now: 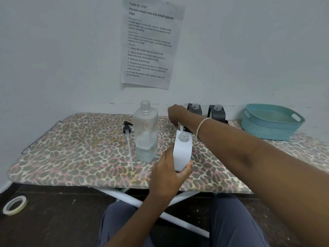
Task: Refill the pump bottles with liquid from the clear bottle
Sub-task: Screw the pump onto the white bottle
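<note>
White bottle (182,154) gripped in left hand (169,174); right hand (175,113) pinches pump (180,127) just behind

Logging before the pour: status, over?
Left hand grips white bottle, neck open. Right hand pinches white piece behind it. Clear bottle upright, uncapped, nearly empty. Black pump lies beside it.

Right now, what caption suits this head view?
Left hand holds an uncapped white bottle beside the clear bottle; right hand reaches behind.
</note>
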